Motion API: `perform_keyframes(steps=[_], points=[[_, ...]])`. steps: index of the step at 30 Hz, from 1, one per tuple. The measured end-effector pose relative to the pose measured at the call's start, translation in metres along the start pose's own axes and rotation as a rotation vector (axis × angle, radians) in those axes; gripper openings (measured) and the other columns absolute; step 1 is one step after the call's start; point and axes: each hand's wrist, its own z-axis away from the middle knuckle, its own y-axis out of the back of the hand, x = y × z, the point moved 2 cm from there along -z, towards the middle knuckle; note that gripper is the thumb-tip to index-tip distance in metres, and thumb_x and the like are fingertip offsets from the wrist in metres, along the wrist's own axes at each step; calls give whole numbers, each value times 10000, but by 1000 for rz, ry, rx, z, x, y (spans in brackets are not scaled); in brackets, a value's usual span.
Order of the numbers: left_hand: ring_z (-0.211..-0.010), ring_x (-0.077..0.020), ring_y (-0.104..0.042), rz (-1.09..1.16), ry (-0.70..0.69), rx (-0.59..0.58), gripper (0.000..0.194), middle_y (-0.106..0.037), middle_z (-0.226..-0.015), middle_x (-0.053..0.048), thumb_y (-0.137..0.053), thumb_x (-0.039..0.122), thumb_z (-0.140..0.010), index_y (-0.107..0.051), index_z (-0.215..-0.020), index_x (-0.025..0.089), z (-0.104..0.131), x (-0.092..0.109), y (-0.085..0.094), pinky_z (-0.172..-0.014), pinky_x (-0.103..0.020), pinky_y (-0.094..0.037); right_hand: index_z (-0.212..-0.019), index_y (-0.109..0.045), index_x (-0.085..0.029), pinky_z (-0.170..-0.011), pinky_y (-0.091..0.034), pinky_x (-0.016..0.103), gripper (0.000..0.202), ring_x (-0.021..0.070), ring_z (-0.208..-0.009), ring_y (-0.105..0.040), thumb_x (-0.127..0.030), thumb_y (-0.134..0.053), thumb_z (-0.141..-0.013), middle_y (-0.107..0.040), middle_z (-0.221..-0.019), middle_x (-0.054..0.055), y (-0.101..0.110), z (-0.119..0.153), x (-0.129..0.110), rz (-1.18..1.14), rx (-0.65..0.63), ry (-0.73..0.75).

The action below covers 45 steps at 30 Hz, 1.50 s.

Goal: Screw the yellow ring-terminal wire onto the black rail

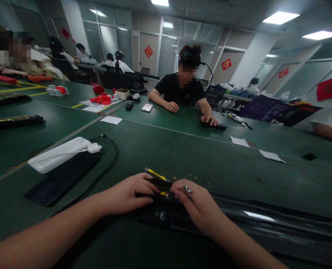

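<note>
A long glossy black profile (255,215) lies along the near table edge, with its left end between my hands. My left hand (131,192) is closed around a small black piece (159,184) at that end, thumb below and fingers on top. The fingertips of my right hand (196,200) are pinched together at the piece's right side; what they hold is hidden. Under the hands show a bit of yellow and a small metal fastener (168,195). Closer to me is a round screw head (162,215). Just beyond, a yellow cable with ring ends (156,174) lies on the table.
On the left lie a black phone (63,179), a white power strip-like block (61,154) and a black cable (114,158). Small washers (174,178) are scattered beyond my hands. A person across the green table (160,145) touches a black object (213,125). Paper slips (239,141) lie farther off.
</note>
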Motion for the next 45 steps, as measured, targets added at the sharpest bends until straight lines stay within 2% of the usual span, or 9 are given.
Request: perform_keyframes(steps=[6, 18, 22, 26, 33, 37, 40, 45], points=[[-1294, -246, -423, 33, 51, -39, 287, -661, -1220, -22, -596, 189, -906, -661, -1178, 254, 1, 0, 2, -1118, -426, -297, -946, -553, -203, -750, -436, 275, 156, 154, -814, -571, -178, -404, -982, -601, -888, 22, 1, -1, 0, 22, 0, -3], [-1237, -228, -477, 50, 4, -16, 315, -693, -1144, -14, -592, 151, -900, -655, -1187, 263, -2, 5, 1, -1103, -404, -323, -958, -547, -198, -774, -453, 308, 178, 170, -829, -573, -170, -373, -981, -600, -912, 43, -3, 1, 3, 38, 35, 13], [-1221, -237, -499, 51, -21, 14, 268, -698, -1136, -26, -600, 173, -899, -675, -1144, 251, -1, 3, 1, -1108, -423, -312, -941, -538, -207, -729, -455, 293, 181, 164, -776, -572, -192, -364, -984, -593, -862, 34, -2, 4, 4, 25, 128, 15], [-1197, -241, -523, 48, -24, 13, 251, -699, -1144, -31, -598, 178, -901, -682, -1129, 243, -1, 1, 0, -1113, -449, -301, -849, -512, -205, -661, -427, 288, 230, 163, -687, -544, -218, -330, -990, -554, -764, 18, 1, 6, 5, 113, 249, -58], [-1231, -235, -495, 38, 5, 7, 271, -702, -1138, -17, -617, 174, -892, -680, -1142, 257, -1, 1, 1, -1108, -433, -311, -829, -503, -204, -616, -414, 285, 215, 161, -651, -552, -218, -356, -984, -564, -737, 13, -1, 1, 5, 177, 133, -100], [-1240, -241, -486, 48, 19, 17, 273, -697, -1150, -28, -630, 183, -883, -682, -1142, 249, -1, 1, 1, -1088, -415, -343, -868, -531, -206, -641, -443, 285, 221, 160, -679, -586, -229, -353, -995, -588, -759, 14, 0, 3, 8, 137, 174, -90], [-1243, -238, -481, 55, 24, 16, 283, -692, -1159, -24, -632, 178, -880, -679, -1149, 251, 0, 0, 1, -1096, -415, -333, -930, -546, -208, -684, -478, 296, 209, 161, -731, -614, -246, -353, -1002, -620, -866, 35, 0, 5, 10, 30, 211, -57], [-1234, -233, -483, 51, 25, 1, 276, -694, -1156, -20, -627, 172, -881, -684, -1142, 243, 0, -1, 1, -1097, -405, -326, -960, -563, -207, -708, -502, 308, 180, 157, -742, -617, -236, -389, -993, -630, -943, 55, -1, 5, 11, -55, 198, -12]])
